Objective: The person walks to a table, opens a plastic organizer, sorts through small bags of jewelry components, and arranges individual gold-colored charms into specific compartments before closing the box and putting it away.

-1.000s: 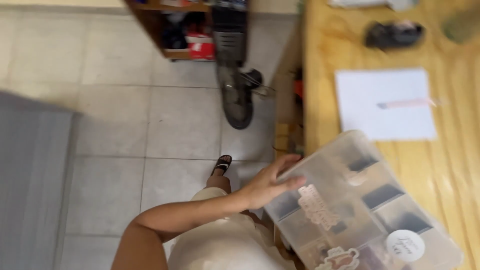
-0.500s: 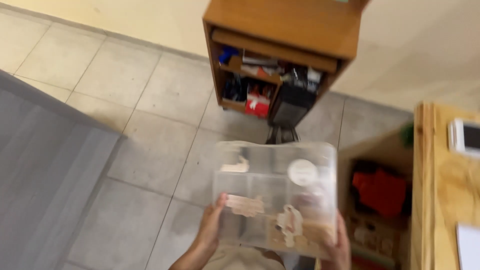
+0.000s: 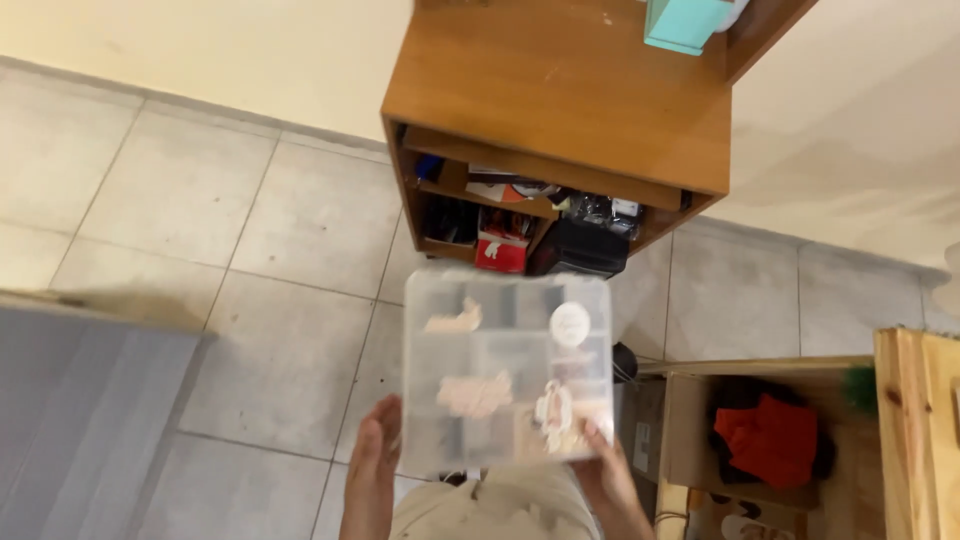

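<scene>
**Clear box held over tiled floor, both hands**

Grey mat (image 3: 85, 420) at 8 o'clock, flat on the tiled floor (image 3: 240, 230). Left hand (image 3: 372, 470) at 6 o'clock, fingers straight and pressed flat on the box's left edge. Clear plastic box (image 3: 505, 370) at frame centre, held level in the air between both hands; lid shut, divided into compartments, small pale and pinkish bits inside, round white label (image 3: 571, 322) on the lid at its 1 o'clock corner. Right hand (image 3: 610, 480) curled under the box's lower right corner, gripping it. Wooden cabinet (image 3: 570, 90) at 12 o'clock, open shelves crammed; red packet (image 3: 502, 245) with white marks on the bottom shelf, black item (image 3: 585, 245) just beside it. Teal box (image 3: 685, 22) on the cabinet top, 1 o'clock. Cardboard carton (image 3: 690, 420) at 4 o'clock, red cloth (image 3: 770, 440) inside. Wooden table (image 3: 915, 430) edge at 3–4 o'clock.

Versus 0.5 s ago: box sits higher in frame, cabinet closer and larger, left hand shifted to the side edge; grip by both hands unchanged.
</scene>
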